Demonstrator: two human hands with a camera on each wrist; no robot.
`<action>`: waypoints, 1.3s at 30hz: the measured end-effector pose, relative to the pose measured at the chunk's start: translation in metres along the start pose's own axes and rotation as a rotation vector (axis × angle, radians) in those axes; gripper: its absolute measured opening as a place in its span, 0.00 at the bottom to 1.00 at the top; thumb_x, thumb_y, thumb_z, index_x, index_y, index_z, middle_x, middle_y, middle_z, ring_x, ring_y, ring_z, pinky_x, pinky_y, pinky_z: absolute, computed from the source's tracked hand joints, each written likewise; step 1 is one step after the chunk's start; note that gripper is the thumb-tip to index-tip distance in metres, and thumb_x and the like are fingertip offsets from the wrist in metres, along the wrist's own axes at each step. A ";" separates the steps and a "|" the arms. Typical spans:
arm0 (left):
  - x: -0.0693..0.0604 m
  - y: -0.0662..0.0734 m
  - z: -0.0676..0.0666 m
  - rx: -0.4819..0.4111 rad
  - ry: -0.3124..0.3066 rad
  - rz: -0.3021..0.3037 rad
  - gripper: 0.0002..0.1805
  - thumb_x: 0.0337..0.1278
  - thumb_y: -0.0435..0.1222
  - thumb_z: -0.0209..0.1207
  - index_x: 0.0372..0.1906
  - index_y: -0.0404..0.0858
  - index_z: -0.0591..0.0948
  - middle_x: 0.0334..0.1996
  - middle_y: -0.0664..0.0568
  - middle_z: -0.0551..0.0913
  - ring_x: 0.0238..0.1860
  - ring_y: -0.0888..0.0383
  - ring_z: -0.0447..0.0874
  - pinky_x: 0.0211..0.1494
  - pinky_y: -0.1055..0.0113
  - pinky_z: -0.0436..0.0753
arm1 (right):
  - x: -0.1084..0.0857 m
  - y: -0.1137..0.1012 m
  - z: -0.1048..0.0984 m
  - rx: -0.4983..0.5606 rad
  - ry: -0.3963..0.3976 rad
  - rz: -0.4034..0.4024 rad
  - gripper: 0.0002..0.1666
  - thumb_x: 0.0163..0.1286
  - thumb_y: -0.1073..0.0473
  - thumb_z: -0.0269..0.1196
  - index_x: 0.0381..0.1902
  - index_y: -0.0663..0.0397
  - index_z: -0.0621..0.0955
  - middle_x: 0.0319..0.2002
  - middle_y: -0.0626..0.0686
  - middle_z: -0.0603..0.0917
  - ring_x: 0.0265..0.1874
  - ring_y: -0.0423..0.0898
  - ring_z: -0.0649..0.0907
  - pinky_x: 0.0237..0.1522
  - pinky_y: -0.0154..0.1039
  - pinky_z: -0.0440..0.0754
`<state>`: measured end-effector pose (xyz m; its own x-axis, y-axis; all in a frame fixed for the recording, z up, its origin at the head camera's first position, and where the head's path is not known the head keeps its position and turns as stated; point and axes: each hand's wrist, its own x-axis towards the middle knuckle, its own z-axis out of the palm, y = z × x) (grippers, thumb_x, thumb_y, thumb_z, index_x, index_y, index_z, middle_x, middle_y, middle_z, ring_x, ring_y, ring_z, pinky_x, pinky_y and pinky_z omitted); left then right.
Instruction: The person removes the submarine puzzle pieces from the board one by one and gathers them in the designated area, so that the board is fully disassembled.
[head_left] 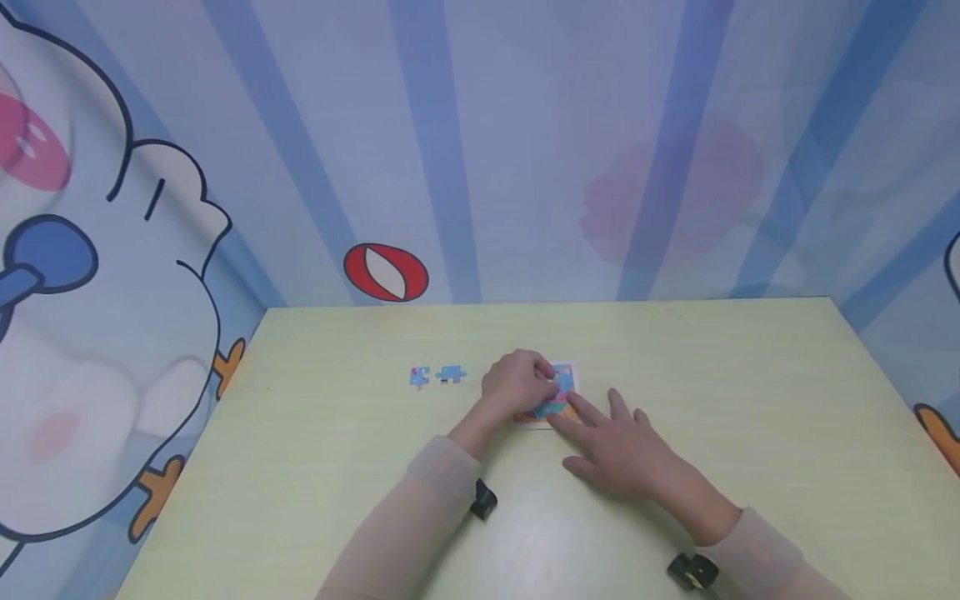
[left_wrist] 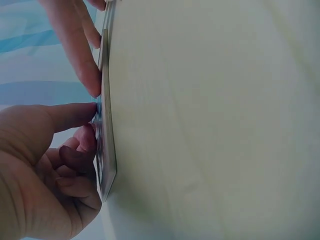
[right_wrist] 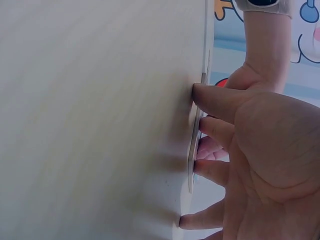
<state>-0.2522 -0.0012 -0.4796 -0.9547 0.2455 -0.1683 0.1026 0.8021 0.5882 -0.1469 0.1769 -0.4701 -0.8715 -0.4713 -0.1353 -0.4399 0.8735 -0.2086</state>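
A small jigsaw puzzle (head_left: 564, 382) in a thin flat tray with a pale border lies on the table, its picture blue, pink and orange. Over its left part bends my left hand (head_left: 519, 382), thumb and fingers curled together at the surface. They pinch a puzzle piece, mostly hidden by the fingers; in the left wrist view the tray (left_wrist: 106, 145) is seen edge-on beside them. My right hand (head_left: 626, 446) lies with fingers spread, fingertips touching the puzzle's lower right part. Two loose puzzle pieces, one (head_left: 419, 377) and another (head_left: 451, 374), lie left of the left hand.
The pale yellow table (head_left: 300, 500) ends at a back edge against a striped blue backdrop (head_left: 525, 125) with cartoon figures. Black wrist devices, one on the left (head_left: 484, 500) and one on the right (head_left: 693, 572), sit under the sleeves.
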 end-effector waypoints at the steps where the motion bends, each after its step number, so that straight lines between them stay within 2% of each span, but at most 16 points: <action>1: 0.000 0.000 0.000 -0.003 0.003 0.000 0.09 0.59 0.48 0.71 0.41 0.51 0.89 0.33 0.66 0.86 0.34 0.63 0.80 0.39 0.60 0.76 | 0.000 0.000 0.000 -0.002 0.000 0.000 0.36 0.76 0.38 0.60 0.78 0.36 0.69 0.80 0.57 0.60 0.69 0.84 0.60 0.56 0.81 0.67; 7: -0.002 0.002 0.000 -0.030 0.017 0.009 0.08 0.60 0.46 0.70 0.42 0.51 0.88 0.32 0.66 0.85 0.33 0.65 0.81 0.39 0.62 0.77 | 0.000 0.000 0.000 -0.015 0.006 -0.001 0.36 0.76 0.38 0.60 0.78 0.35 0.69 0.80 0.57 0.61 0.69 0.84 0.62 0.56 0.80 0.68; 15: -0.003 0.005 0.001 -0.049 0.049 0.015 0.05 0.62 0.44 0.67 0.41 0.51 0.88 0.33 0.67 0.86 0.36 0.65 0.82 0.41 0.61 0.78 | 0.001 0.000 0.000 -0.027 0.006 -0.002 0.36 0.76 0.38 0.60 0.78 0.35 0.69 0.80 0.56 0.62 0.69 0.83 0.62 0.55 0.78 0.70; 22: -0.004 0.002 -0.001 -0.118 0.061 0.011 0.05 0.62 0.46 0.68 0.40 0.52 0.89 0.33 0.66 0.86 0.35 0.65 0.82 0.39 0.62 0.77 | 0.000 -0.001 -0.001 -0.024 0.006 -0.007 0.36 0.77 0.39 0.60 0.78 0.35 0.69 0.80 0.57 0.62 0.68 0.83 0.62 0.54 0.78 0.70; 28: -0.005 -0.010 -0.008 -0.176 0.094 0.014 0.05 0.61 0.46 0.69 0.39 0.52 0.89 0.33 0.65 0.87 0.35 0.64 0.83 0.42 0.61 0.78 | 0.000 0.000 -0.001 -0.024 -0.004 0.004 0.36 0.77 0.37 0.59 0.79 0.36 0.69 0.80 0.57 0.61 0.70 0.83 0.60 0.57 0.79 0.68; 35: -0.015 -0.029 -0.029 -0.244 0.114 -0.020 0.07 0.64 0.44 0.68 0.42 0.47 0.88 0.36 0.59 0.87 0.38 0.58 0.85 0.46 0.56 0.80 | 0.000 0.000 0.001 -0.025 -0.009 0.006 0.37 0.76 0.37 0.59 0.79 0.36 0.68 0.80 0.57 0.61 0.70 0.83 0.60 0.58 0.79 0.67; 39: -0.018 -0.043 -0.040 -0.242 0.149 -0.046 0.08 0.65 0.44 0.67 0.42 0.46 0.88 0.36 0.57 0.87 0.39 0.57 0.84 0.46 0.56 0.80 | 0.001 0.000 0.002 -0.021 -0.011 0.004 0.37 0.77 0.38 0.59 0.79 0.35 0.68 0.80 0.57 0.60 0.70 0.83 0.59 0.58 0.80 0.66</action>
<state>-0.2504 -0.0623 -0.4702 -0.9892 0.1144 -0.0916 0.0053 0.6526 0.7577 -0.1471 0.1766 -0.4718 -0.8710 -0.4690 -0.1464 -0.4410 0.8776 -0.1879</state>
